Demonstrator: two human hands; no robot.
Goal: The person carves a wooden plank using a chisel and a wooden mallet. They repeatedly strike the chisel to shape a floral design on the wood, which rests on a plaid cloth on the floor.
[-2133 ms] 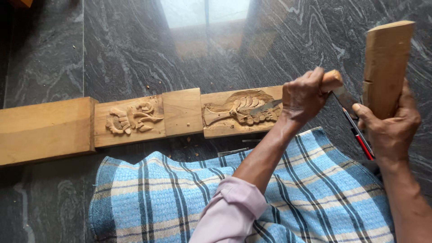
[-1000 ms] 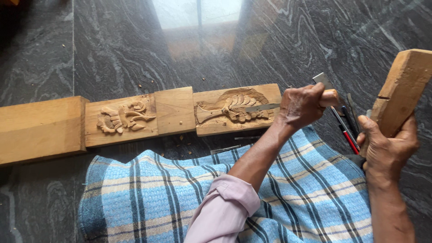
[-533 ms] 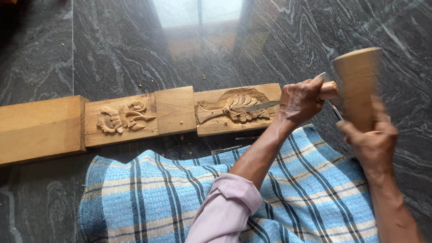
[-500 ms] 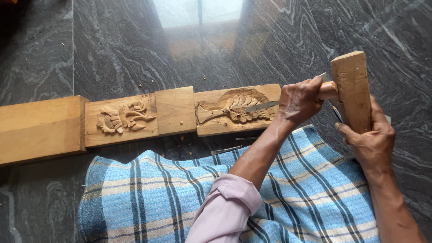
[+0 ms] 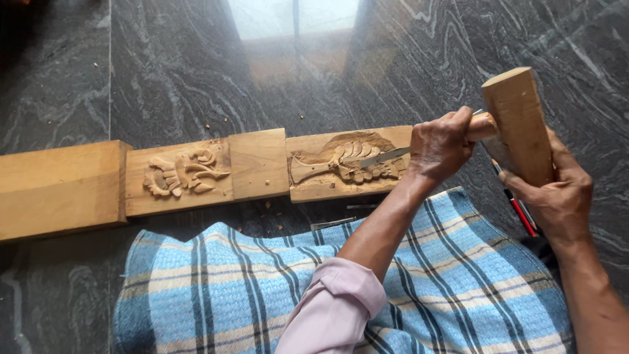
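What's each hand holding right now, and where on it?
Left hand grips the chisel by its wooden handle; right hand holds the wooden mallet near its lower end.

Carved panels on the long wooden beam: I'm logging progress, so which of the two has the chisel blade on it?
The right-hand relief panel, under the metal chisel held by the left hand; the left carved panel lies untouched.

Soft daylight, fairly bright. Pale window glare on polished dark floor at top centre. Shadows faint, top-left corner dim. Mostly sharp, no obvious blur.
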